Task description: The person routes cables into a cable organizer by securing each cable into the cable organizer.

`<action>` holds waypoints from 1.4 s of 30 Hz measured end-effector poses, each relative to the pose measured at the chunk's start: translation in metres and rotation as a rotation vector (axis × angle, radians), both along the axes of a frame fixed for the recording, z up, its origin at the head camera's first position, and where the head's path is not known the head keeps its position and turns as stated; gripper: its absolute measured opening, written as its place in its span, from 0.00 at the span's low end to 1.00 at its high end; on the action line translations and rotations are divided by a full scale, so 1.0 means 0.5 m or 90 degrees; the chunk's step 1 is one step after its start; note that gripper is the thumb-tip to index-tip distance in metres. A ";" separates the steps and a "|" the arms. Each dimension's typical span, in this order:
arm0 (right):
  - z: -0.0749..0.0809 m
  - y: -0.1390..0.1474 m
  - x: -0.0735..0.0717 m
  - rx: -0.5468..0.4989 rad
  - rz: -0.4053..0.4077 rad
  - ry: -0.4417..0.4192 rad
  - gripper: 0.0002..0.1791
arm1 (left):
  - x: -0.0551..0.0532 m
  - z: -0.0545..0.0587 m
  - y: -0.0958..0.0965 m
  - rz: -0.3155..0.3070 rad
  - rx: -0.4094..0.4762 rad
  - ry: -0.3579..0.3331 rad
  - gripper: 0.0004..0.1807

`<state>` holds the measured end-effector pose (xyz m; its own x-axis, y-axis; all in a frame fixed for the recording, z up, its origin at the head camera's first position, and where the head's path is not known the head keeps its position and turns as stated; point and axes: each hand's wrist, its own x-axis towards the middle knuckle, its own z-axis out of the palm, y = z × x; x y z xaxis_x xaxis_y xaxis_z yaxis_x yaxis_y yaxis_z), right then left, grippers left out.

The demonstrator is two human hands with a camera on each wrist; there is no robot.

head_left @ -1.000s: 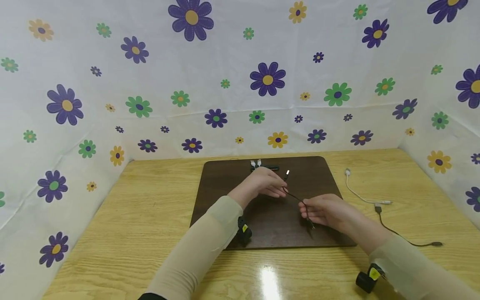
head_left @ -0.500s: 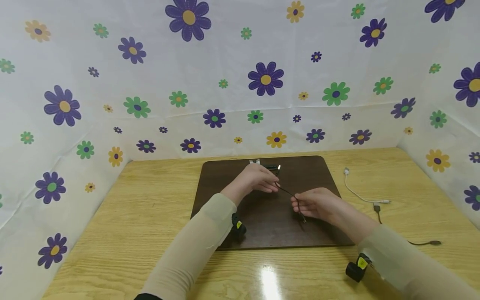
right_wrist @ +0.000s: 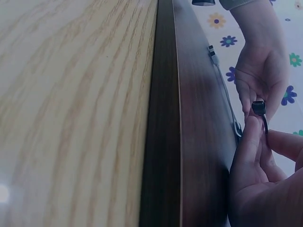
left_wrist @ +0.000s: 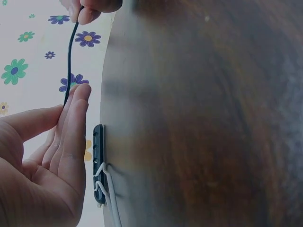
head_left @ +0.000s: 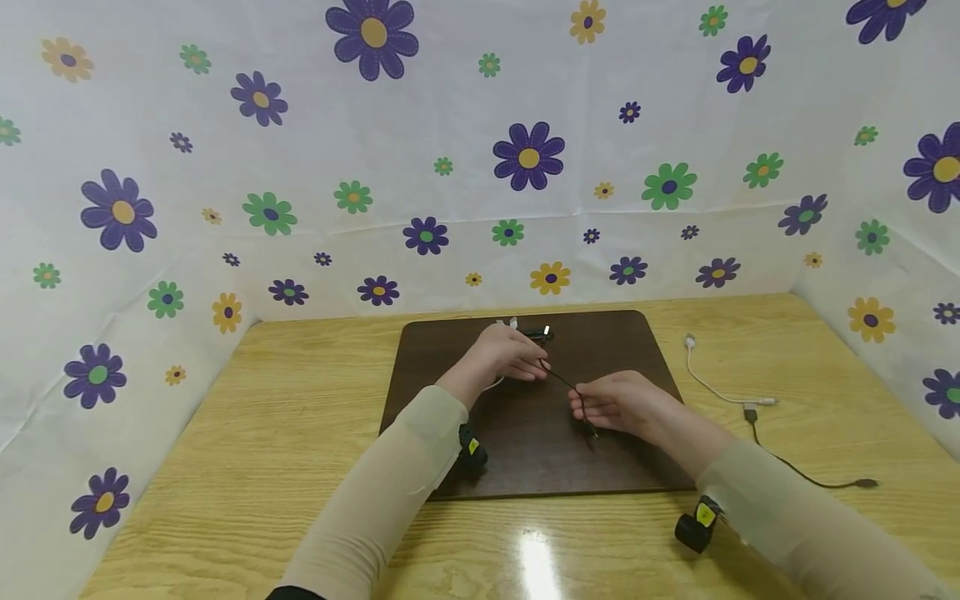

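A thin black charging cable (head_left: 559,378) stretches between my two hands above a dark brown board (head_left: 555,467). My left hand (head_left: 501,357) pinches it between thumb and fingers, and a bright plug end (head_left: 547,331) sticks out beyond that hand. My right hand (head_left: 624,403) pinches the cable farther along; the other end hangs below it. A small black connector (right_wrist: 258,108) shows near the fingers in the right wrist view. At the board's far edge lies a black slotted cable holder (left_wrist: 98,163) with white cable (left_wrist: 111,198) in its slots, partly hidden in the head view by my left hand.
On the wooden table (head_left: 300,400) to the right of the board lie a white cable (head_left: 708,383) and a black cable (head_left: 787,467), their ends close together. A flower-patterned cloth (head_left: 450,108) stands behind and at both sides.
Both hands have moved left and slightly away from me, carrying the black cable. Its plug end has come close to the cable holder at the back. Both hands keep their pinch.
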<state>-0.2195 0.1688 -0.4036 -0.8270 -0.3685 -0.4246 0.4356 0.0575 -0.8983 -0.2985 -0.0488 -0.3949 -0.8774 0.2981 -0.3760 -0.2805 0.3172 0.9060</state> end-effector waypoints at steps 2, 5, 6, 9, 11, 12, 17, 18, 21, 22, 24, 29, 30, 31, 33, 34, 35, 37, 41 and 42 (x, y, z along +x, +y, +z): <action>0.001 -0.004 -0.002 0.000 -0.003 -0.001 0.16 | -0.002 -0.001 -0.001 0.006 0.004 0.000 0.12; 0.002 -0.007 -0.004 0.007 -0.004 0.002 0.17 | -0.004 -0.002 -0.002 0.011 0.006 0.002 0.12; 0.002 -0.008 -0.005 0.011 -0.004 0.004 0.17 | -0.005 -0.002 -0.002 0.013 0.007 0.003 0.13; 0.002 -0.012 -0.010 0.024 -0.002 0.014 0.20 | -0.007 -0.003 -0.002 0.020 0.006 0.009 0.13; 0.001 -0.015 -0.014 0.032 -0.003 0.018 0.21 | -0.008 -0.004 -0.002 0.029 0.005 0.012 0.12; 0.000 -0.016 -0.016 0.034 -0.005 0.020 0.21 | -0.009 -0.005 -0.001 0.034 0.004 0.013 0.12; -0.002 -0.023 -0.025 0.046 -0.016 0.026 0.20 | -0.015 -0.010 0.001 0.059 -0.001 0.011 0.12; -0.003 -0.024 -0.027 0.050 -0.019 0.029 0.20 | -0.016 -0.011 0.001 0.065 -0.002 0.012 0.12; -0.003 -0.028 -0.035 0.061 -0.022 0.040 0.19 | -0.021 -0.016 0.001 0.077 -0.006 0.018 0.11; -0.003 -0.030 -0.038 0.064 -0.024 0.044 0.18 | -0.023 -0.018 0.000 0.081 -0.008 0.021 0.11; -0.002 -0.036 -0.044 0.073 -0.029 0.051 0.18 | -0.027 -0.021 -0.002 0.091 -0.013 0.025 0.11; 0.002 -0.056 -0.058 0.098 -0.034 0.066 0.18 | -0.041 -0.028 -0.009 0.116 -0.017 0.021 0.11; 0.003 -0.060 -0.060 0.100 -0.035 0.066 0.18 | -0.043 -0.028 -0.010 0.122 -0.016 0.019 0.11; 0.003 -0.063 -0.063 0.101 -0.035 0.065 0.18 | -0.045 -0.028 -0.011 0.125 -0.014 0.017 0.11; 0.002 -0.069 -0.067 0.098 -0.040 0.061 0.17 | -0.047 -0.028 -0.012 0.135 -0.010 0.016 0.11; 0.002 -0.070 -0.069 0.098 -0.045 0.060 0.17 | -0.048 -0.028 -0.013 0.138 -0.009 0.017 0.11; 0.002 -0.072 -0.071 0.098 -0.049 0.059 0.17 | -0.049 -0.027 -0.013 0.141 -0.007 0.020 0.11; 0.003 -0.075 -0.075 0.097 -0.055 0.059 0.16 | -0.052 -0.028 -0.014 0.146 -0.010 0.027 0.11; 0.002 -0.076 -0.081 0.098 -0.063 0.059 0.16 | -0.057 -0.029 -0.012 0.147 -0.033 0.048 0.10; 0.002 -0.076 -0.083 0.097 -0.064 0.058 0.16 | -0.059 -0.029 -0.011 0.147 -0.043 0.053 0.10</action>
